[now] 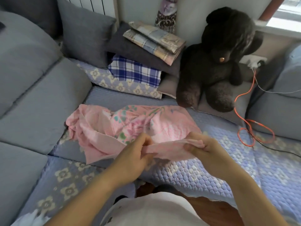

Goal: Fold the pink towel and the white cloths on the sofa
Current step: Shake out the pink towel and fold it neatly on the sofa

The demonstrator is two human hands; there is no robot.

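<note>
- Pink terry — the towel [130, 126] lies crumpled on the sofa's quilted cover [244, 168], its near edge lifted.
- The left hand [135, 157] and the right hand [200, 147] each pinch that edge, fingers curled round the cloth.
- Best now, I'd say: pull the edge taut, find both corners, shake the bunching flat before folding.
- Behind — grey cushions [84, 31], stacked checked cloths [135, 70], a dark teddy bear [219, 62], an orange cable [254, 128].

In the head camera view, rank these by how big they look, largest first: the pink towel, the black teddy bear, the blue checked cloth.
1. pink towel, crumpled, gripped by left hand and right hand; nearest the camera, so its lead is unsure
2. black teddy bear, close to it
3. blue checked cloth
</note>
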